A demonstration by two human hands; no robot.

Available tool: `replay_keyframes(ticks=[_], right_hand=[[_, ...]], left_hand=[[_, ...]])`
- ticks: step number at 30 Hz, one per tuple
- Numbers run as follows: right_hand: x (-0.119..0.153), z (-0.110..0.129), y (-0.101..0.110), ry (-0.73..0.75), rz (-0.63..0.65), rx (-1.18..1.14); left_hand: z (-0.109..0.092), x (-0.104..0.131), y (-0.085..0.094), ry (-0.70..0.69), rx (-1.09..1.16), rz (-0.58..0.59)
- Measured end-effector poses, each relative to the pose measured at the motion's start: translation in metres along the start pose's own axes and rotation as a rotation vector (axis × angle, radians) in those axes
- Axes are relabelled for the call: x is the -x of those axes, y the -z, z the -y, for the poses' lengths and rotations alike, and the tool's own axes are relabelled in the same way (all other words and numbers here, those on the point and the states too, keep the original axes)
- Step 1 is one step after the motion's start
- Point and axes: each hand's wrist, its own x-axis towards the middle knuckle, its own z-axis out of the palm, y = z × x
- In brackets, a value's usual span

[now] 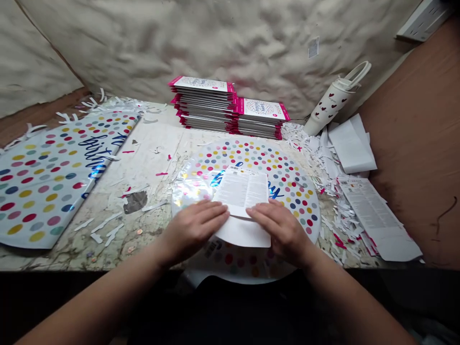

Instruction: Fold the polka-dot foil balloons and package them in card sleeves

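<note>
A littered tabletop (154, 143) bears a round dotted foil (247, 153), with stacked pink-edged packets (204, 103) behind it. Over the foil lies a printed sheet (242, 189), the left hand (197, 225) and right hand (282, 230) resting fingers (215, 213) on it; whether they pinch cannot be told.

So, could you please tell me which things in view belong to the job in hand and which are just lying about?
Apparently in use:
printed card, touched by left hand and right hand
round dotted sheet beneath it
similar dotted sheet, far left
pink-edged packs
cards at right

Seemingly lying about:
tumbler
paper scraps
grey scrap
</note>
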Motion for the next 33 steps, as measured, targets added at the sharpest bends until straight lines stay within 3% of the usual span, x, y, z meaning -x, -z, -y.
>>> replay_keyframes(ticks=[4,7,9,12,14,16,20,22,25,27,29,30,31,33], right_hand=[[0.023,0.019,-0.018,0.098,0.086,0.118],[0.028,0.028,-0.023,-0.044,0.135,0.067],[0.024,0.028,-0.021,-0.253,0.172,-0.022],[0.012,0.02,-0.016,-0.589,0.27,-0.114],[0.003,0.015,-0.013,-0.672,0.318,-0.048],[-0.005,0.014,-0.012,-0.568,0.386,0.042],[-0.018,0.023,-0.016,-0.271,0.662,0.185],[-0.024,0.028,-0.019,-0.216,0.721,0.313],[-0.029,0.027,-0.02,-0.104,0.574,0.426],[-0.03,0.024,-0.017,-0.03,0.372,0.438],[-0.029,0.023,-0.016,0.026,0.18,0.416],[-0.028,0.023,-0.017,0.046,0.105,0.401],[-0.027,0.025,-0.018,0.067,0.046,0.385],[-0.025,0.028,-0.021,0.097,-0.032,0.364]], left_hand=[[-0.025,0.012,-0.017,-0.014,-0.029,0.18],[-0.034,0.012,-0.02,0.046,0.056,0.244],[-0.031,0.005,-0.019,0.194,0.162,0.284],[-0.022,-0.011,-0.019,0.537,0.195,0.372],[-0.015,-0.022,-0.021,0.7,0.137,0.423],[-0.007,-0.031,-0.023,0.756,0.123,0.462],[0.011,-0.033,-0.019,0.81,0.305,0.519],[0.016,-0.028,-0.012,0.882,0.45,0.469],[0.011,-0.014,0.001,1.01,0.443,0.199],[-0.002,-0.007,0.006,1.123,0.575,0.17],[-0.017,-0.006,0.005,1.235,1.019,0.272],[-0.023,-0.007,0.003,1.276,1.263,0.27],[-0.029,-0.009,-0.001,1.314,1.458,0.198],[-0.037,-0.016,-0.009,1.387,1.67,-0.057]])
